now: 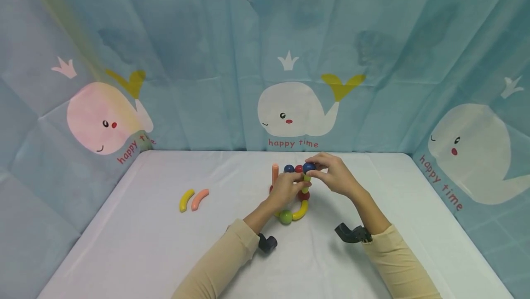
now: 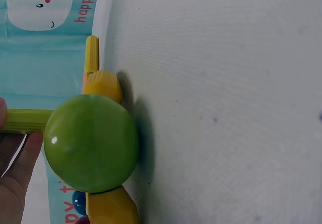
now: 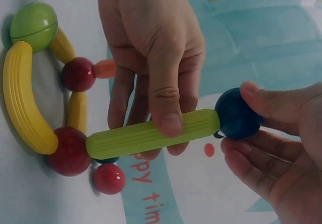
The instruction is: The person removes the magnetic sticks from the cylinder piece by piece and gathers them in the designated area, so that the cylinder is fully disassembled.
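My left hand (image 1: 285, 191) pinches an upright yellow-green ribbed rod (image 3: 151, 133) between thumb and fingers. The rod's lower end meets a dark red ball (image 3: 69, 151). At its top end sits a blue ball (image 3: 237, 114), which my right hand (image 1: 335, 175) grips with thumb and fingertips. Below, a ring of toy pieces lies on the table, with a green ball (image 1: 285, 217) at the front and a curved yellow rod (image 1: 301, 211) joining it to the red one. On the ring's left side an orange rod (image 1: 275, 171) stands upright, its foot at another red ball (image 3: 78, 74).
Left on the white table (image 1: 136, 234) lie a loose curved yellow piece (image 1: 186, 200) and a curved salmon piece (image 1: 200, 199). Behind the hands are a second blue ball (image 1: 289, 169) and a bright red ball (image 1: 299, 169). A whale-printed curtain (image 1: 198, 119) borders the table.
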`<state>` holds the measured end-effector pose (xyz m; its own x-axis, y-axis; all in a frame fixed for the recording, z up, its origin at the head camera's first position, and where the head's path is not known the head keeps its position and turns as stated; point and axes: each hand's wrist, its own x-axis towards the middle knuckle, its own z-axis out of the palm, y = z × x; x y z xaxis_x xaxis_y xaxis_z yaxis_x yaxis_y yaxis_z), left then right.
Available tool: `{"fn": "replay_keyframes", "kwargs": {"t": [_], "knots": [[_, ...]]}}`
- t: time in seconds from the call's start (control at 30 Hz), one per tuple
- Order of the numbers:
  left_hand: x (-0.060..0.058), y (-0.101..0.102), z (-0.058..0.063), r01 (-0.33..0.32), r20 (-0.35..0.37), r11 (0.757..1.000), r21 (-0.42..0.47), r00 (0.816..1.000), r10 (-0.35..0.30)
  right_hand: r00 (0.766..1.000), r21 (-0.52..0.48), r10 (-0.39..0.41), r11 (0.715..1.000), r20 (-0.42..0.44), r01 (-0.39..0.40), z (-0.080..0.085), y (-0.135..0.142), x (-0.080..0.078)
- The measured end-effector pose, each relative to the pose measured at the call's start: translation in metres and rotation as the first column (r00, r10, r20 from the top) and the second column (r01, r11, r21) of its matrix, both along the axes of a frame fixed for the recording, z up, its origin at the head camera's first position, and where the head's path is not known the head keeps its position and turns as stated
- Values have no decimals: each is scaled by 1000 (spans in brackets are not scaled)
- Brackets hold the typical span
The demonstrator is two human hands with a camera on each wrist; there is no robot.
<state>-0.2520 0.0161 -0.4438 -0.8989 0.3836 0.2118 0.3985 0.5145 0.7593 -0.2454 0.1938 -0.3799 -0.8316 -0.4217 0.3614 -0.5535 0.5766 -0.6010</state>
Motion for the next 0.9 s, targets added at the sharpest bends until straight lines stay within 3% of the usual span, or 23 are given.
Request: {"fn": "replay_keyframes", "kwargs": {"t": [0.3, 0.5, 0.67, 0.83, 0.9], "knots": [[1, 2, 2, -16, 2, 1000, -9, 1000, 16, 997, -99, 19, 995, 74, -11, -9, 4, -4], [2, 2, 0, -26, 0, 999, -31, 1000, 26, 985, -246, 38, 969, 166, 4, -22, 8, -7], [3, 2, 1, -22, 0, 999, -35, 1000, 22, 973, -389, 35, 919, 230, 59, -29, 10, -9], [3, 2, 2, -23, 7, 999, -36, 1000, 23, 972, -564, -10, 813, 235, 145, -22, 12, -12], [2, 2, 2, -24, -1, 999, -38, 1000, 24, 975, -585, -5, 799, 223, 138, -18, 13, -15]]}}
